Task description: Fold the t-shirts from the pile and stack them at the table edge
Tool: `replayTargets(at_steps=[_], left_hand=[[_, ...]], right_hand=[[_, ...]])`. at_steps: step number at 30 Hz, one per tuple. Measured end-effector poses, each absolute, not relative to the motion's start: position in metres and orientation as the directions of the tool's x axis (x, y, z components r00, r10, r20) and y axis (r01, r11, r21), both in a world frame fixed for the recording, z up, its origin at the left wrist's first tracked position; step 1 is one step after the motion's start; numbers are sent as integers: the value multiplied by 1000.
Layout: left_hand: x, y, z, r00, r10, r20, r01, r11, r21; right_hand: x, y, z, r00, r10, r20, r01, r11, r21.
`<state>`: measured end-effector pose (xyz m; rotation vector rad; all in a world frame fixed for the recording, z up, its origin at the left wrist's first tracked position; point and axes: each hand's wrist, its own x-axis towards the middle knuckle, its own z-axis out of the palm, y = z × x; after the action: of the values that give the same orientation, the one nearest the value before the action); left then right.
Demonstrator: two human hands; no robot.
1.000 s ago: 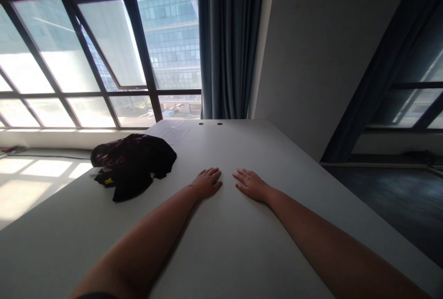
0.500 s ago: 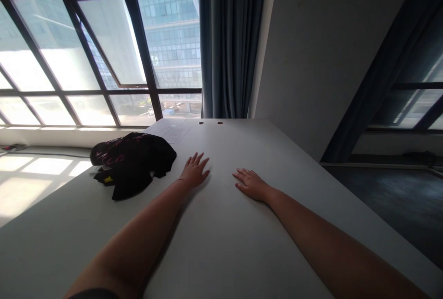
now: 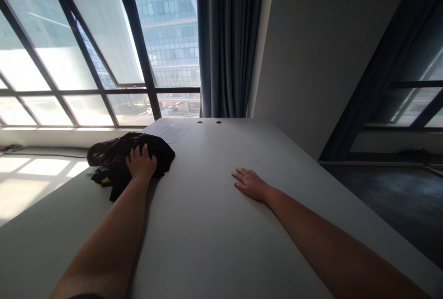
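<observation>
A crumpled black garment (image 3: 162, 151) with pink lettering and a small yellow patch lies in a heap at the table's left edge. My left hand (image 3: 141, 163) is over the heap with its fingers spread; whether it presses on the cloth or hovers just above, I cannot tell. Part of the garment is hidden behind that hand and forearm. On the white table (image 3: 204, 225), to the right of the middle, my right hand (image 3: 251, 183) rests palm down, fingers stretched out, with nothing in it.
Sheets of paper (image 3: 173, 130) lie at the far left corner of the table, near two round cable holes (image 3: 218, 122). Beyond the far edge hang dark blue curtains (image 3: 224, 45) beside a large window (image 3: 166, 36). A grey wall (image 3: 311, 59) stands at the right.
My left hand has moved left from the bare tabletop to over the black garment. The right hand stays where it was. The view has shifted very slightly.
</observation>
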<state>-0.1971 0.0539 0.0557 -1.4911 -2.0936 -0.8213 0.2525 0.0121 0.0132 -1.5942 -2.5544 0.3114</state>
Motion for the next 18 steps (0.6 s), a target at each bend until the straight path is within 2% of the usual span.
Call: replayTargets(at_steps=[2,11,15,18], left_hand=[[-206,55,46,-370,703,608,929,279,243],[-197,58,43,-476,641,602,878,375,295],[-198,56,52,-497,597,629,868,352,351],[-185,55,64,-431,607,668,902,291,318]], right_hand=[[253,12,13,-437,899,-13,876,422,-231],[253,12,13,-431,902,-15,880,417,-226],[254,13,12,-438,899,-7,876,426,-226],[253,13,13,-438,899,-4,875,425,-234]])
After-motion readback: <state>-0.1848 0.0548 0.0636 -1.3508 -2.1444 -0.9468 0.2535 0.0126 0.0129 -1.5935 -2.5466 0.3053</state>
